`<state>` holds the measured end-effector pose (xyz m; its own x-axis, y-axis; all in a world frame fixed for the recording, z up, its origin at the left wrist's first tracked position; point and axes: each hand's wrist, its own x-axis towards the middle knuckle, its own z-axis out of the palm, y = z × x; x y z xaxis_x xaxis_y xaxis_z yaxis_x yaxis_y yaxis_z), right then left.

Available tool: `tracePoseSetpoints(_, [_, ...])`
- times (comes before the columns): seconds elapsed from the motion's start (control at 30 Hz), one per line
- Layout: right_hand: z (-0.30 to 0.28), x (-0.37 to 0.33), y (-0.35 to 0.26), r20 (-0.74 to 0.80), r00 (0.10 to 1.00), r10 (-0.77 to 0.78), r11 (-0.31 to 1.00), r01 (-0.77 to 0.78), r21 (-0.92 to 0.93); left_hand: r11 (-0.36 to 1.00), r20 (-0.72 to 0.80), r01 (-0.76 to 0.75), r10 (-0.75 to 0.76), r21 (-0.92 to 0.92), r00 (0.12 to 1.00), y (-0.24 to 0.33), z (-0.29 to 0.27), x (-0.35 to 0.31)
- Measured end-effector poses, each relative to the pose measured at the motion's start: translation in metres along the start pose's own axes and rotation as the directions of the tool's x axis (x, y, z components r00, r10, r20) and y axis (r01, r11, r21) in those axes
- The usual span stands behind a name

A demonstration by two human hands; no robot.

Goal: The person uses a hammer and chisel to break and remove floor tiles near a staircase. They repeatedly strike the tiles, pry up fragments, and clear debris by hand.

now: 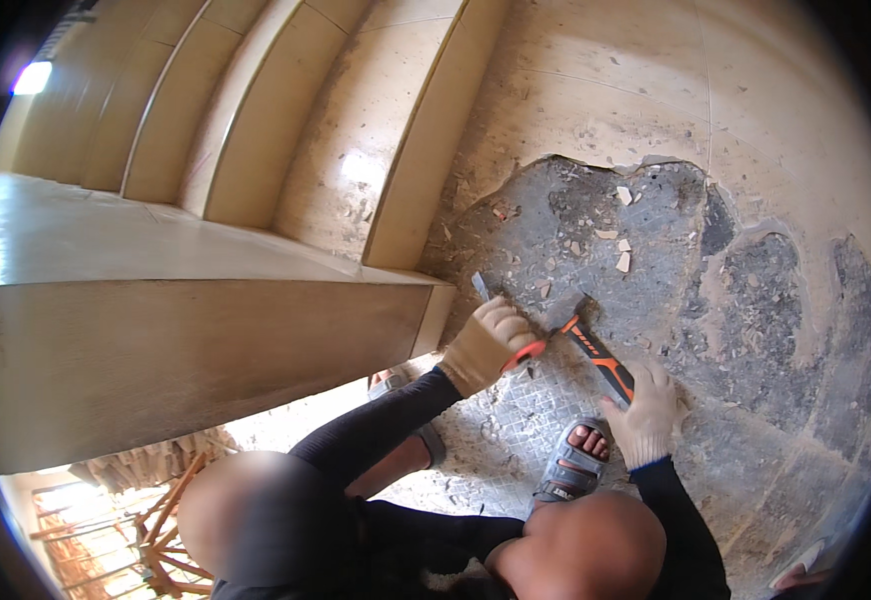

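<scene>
My left hand (484, 350), in a cream knit glove, is closed around a chisel. The chisel's flat metal blade (481, 286) sticks out past my fingers toward the step's base, and its orange-red guard (524, 355) shows at the other end. My gloved right hand (646, 412) grips a hammer (601, 355) by its black and orange handle. The dark hammer head (566, 312) is close to the chisel's guard; whether they touch I cannot tell. Beneath both tools lies rough grey floor (646, 300) with its tile broken away.
Beige tiled steps (346, 120) rise at the upper left, with a low tiled side wall (206, 360) below them. Broken tile chips (624, 262) lie on the grey floor. Intact beige tile (616, 100) borders it. My sandalled foot (574, 465) is near the hammer. Wooden pieces (166, 530) stand at the lower left.
</scene>
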<state>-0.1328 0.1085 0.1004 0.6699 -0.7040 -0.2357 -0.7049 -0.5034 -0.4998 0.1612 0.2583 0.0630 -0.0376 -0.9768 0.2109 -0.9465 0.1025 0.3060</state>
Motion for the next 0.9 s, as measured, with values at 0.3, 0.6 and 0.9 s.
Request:
tracePoseSetpoints(0.3, [0.036, 0.035, -0.001, 0.195, 0.979, 0.062, 0.965, -0.010, -0.261, 0.879, -0.032, 0.473, -0.472, 0.054, 0.881, -0.046, -0.009, 0.041])
tracePoseSetpoints(0.6, [-0.004, 0.035, -0.011, 0.457, 0.885, 0.087, 0.938, -0.228, 0.263, 0.821, -0.123, 0.562, -0.571, -0.103, 0.812, -0.068, -0.005, 0.039])
tracePoseSetpoints(0.9, [-0.012, 0.058, -0.064, 0.127, 0.992, -0.018, 0.326, -0.114, 0.938, 0.708, -0.104, 0.657, -0.697, -0.260, 0.710, -0.072, -0.019, 0.048])
